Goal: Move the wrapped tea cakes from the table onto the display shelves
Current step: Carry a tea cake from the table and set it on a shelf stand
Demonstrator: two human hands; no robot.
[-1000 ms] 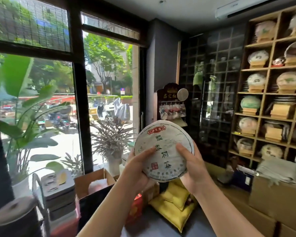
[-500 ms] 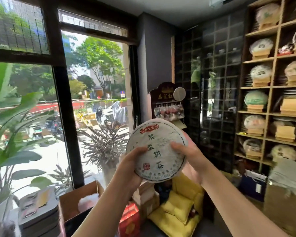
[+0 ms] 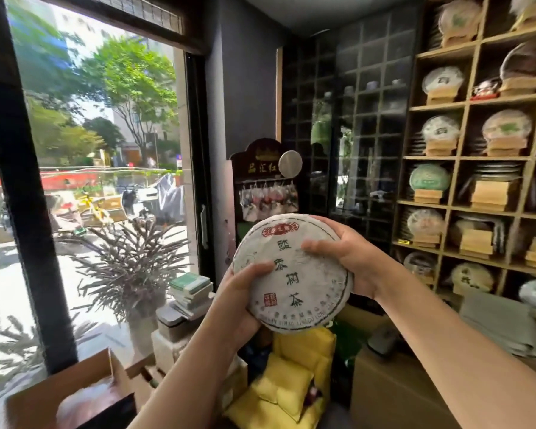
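one head cam, looks fwd over hands (image 3: 350, 258), toward window/shelves (image 3: 464, 156).

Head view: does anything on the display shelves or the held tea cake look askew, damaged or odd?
Nothing stands out. The wrapped tea cake is gripped at its edges by the left hand and right hand, wrapper intact. Cakes on the display shelves sit upright on their wooden stands.

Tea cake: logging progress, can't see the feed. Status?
Both hands, left and right, grip the wrapped tea cake, held up, label facing camera. Display shelves off to the right, not reached. Nothing between.
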